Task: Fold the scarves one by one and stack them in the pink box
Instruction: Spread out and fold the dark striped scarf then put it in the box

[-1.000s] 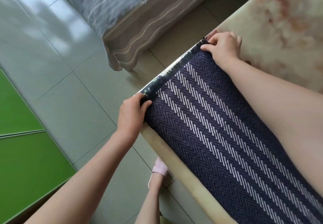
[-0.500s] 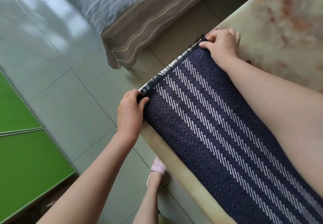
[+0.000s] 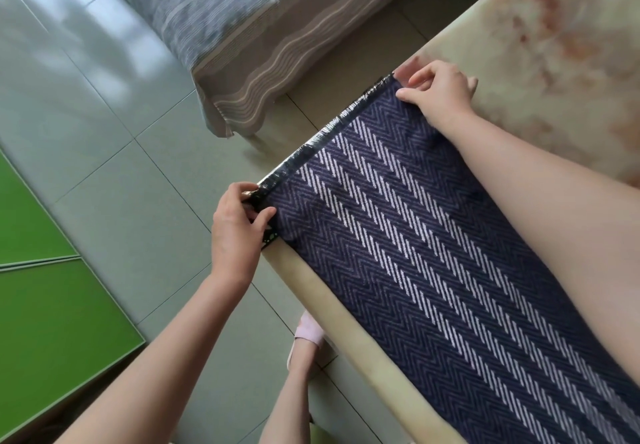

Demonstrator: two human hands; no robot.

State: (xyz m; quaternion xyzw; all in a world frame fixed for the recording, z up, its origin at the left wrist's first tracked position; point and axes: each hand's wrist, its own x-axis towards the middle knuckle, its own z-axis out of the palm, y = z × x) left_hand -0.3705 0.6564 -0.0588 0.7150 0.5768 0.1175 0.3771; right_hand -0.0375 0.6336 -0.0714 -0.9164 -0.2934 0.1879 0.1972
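The scarf (image 3: 433,253) (navy, with white herringbone stripes) lies flat on the table (image 3: 571,63), running from the lower right of the view up to the table's end; its fringed end is stretched straight between the two hands, along that end edge, though whether the fringe overhangs the edge I cannot tell; the left hand (image 3: 235,232) pinches the near corner of the fringed end, thumb on top and fingers curled round the cloth, just at the table's front corner; the right hand (image 3: 441,95) pinches the far corner between thumb and forefinger, its other fingers curled and resting on the tabletop; the right forearm crosses above the scarf's far side, hiding part of it; the tabletop is pale with reddish blotches, and its front edge is plain cream; below the front edge a foot in a pink slipper (image 3: 308,333) stands on the grey tiled floor (image 3: 104,132); beyond the table's end stands a bed (image 3: 225,28) with a grey striped cover hanging over its side; green panels (image 3: 41,305) fill the lower left.
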